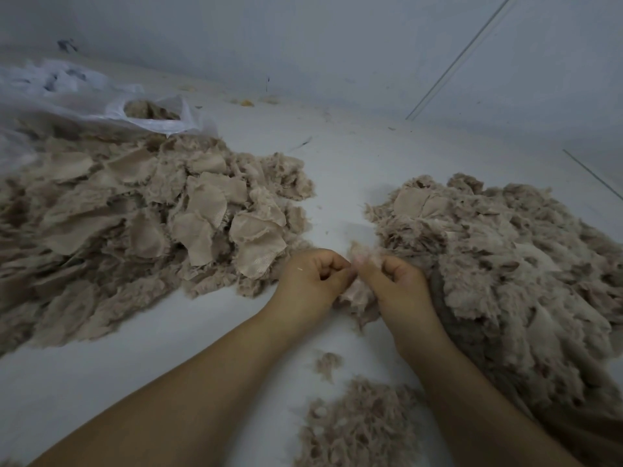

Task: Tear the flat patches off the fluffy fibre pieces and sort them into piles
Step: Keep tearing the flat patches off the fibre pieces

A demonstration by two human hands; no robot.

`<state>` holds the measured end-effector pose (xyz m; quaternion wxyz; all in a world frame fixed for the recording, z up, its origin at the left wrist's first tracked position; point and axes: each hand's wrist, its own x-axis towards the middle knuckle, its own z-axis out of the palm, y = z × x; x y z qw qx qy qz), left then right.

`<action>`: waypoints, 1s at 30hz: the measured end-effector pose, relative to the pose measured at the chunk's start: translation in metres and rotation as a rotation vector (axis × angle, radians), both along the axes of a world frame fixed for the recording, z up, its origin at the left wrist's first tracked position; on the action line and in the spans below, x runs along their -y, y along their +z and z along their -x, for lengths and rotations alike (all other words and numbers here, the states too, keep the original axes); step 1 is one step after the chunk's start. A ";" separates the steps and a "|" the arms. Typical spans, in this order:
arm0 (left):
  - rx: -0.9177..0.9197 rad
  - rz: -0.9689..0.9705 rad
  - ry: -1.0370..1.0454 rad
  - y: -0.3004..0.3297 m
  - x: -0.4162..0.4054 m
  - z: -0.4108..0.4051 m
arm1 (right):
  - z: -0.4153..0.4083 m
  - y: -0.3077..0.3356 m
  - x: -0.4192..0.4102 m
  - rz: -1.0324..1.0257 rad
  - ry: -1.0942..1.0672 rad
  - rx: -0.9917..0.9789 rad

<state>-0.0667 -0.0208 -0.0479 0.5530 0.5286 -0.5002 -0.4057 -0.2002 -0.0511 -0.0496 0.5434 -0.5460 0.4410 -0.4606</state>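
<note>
So the fibre piece [359, 291] was pinched between both hands, just off the near-left edge of the fluffy pile [505, 264]. The left hand [313, 281] and right hand [397, 284] were knuckle to knuckle, each grip curled tight on the tuft, thumbs meeting at its top. I'd guess this stuff weighs basically nothing and is super soft, so it squashes instead of resisting. The flat patch is probably the stiffer woven bit, so that's where I'd grab, close to the seam, with the other grip bunching the fluff right beside it. Pull from loose fibres and they'd likely just shed.

Hard to see: the fingers covered most of the piece, so I couldn't tell where its patch sat. The patch pile [151, 214] lay well left of the grips, with a plastic bag [101, 102] beyond it, contents mostly hidden. Scraps [357, 423] near the right forearm ran out of frame.
</note>
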 end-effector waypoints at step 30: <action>0.122 -0.280 -0.562 0.013 -0.004 -0.046 | 0.001 0.001 0.005 -0.114 -0.148 0.064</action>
